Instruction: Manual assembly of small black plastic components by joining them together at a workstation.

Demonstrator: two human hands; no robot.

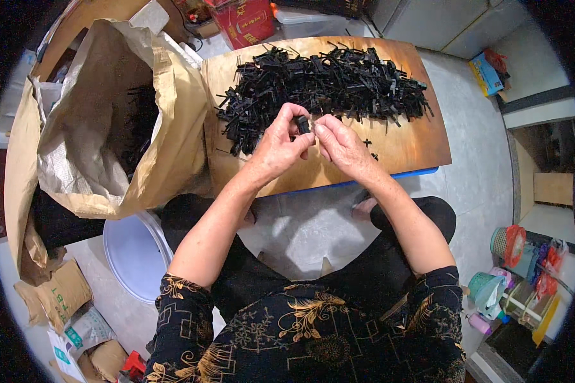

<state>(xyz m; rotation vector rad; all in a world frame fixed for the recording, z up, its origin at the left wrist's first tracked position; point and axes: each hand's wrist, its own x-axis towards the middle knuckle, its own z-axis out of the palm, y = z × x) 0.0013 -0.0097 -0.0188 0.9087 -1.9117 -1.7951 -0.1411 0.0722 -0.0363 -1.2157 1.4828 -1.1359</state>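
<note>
A small black plastic part [303,124] is gripped between the thumb and fingers of my left hand [273,148], just over the near side of a wooden board [421,142]. Beside it, my right hand [342,145] is closed in a pinch, its fingertips almost touching the part. Whatever lies in that pinch is too small to make out. Behind both hands spreads a long heap of black plastic pieces [338,80] with thin stick-like ends. Some loose black bits [368,143] lie on the board to the right of my right hand.
At the left stands a large open paper sack [179,143] with black pieces inside. Below it is a round white tub [131,255]. A red box [241,22] stands behind the board. Baskets and bags [508,246] sit at the right, beyond tiled floor [479,153].
</note>
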